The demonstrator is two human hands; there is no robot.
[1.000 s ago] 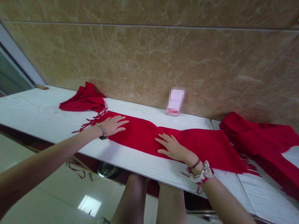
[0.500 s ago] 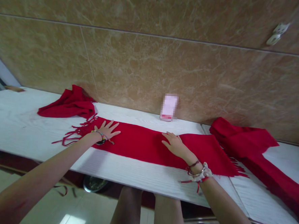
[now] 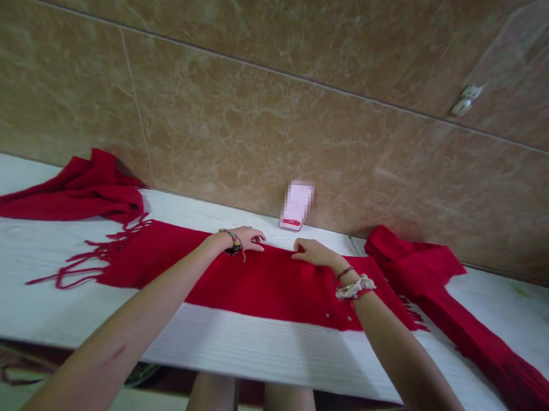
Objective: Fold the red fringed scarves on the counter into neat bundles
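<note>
A red scarf (image 3: pixel 251 285) with fringed ends lies spread lengthwise on the white wood-grain table. My left hand (image 3: pixel 249 238), with a beaded bracelet on the wrist, is at the scarf's far edge. Its fingers are bent, and a gap shows between them and the thumb. A short way to its right, my right hand (image 3: pixel 317 253) is over the same edge, fingers curled and thumb apart from them. A white scrunchie (image 3: pixel 357 287) circles that wrist. Neither hand visibly lifts the cloth, though the fingertips are partly hidden.
Another bunched red cloth (image 3: pixel 77 190) lies at the far left. A long red scarf (image 3: pixel 441 296) stretches along the right side. A pale pink phone-like item (image 3: pixel 296 205), partly blurred, leans against the brown marbled wall (image 3: pixel 242 129). The white table (image 3: pixel 229 339) has its front edge near my legs.
Both hands have left their flat, spread pose on the scarf and curled at its far edge. My left hand has moved right, closer to my right hand. The view has shifted and tilted.
</note>
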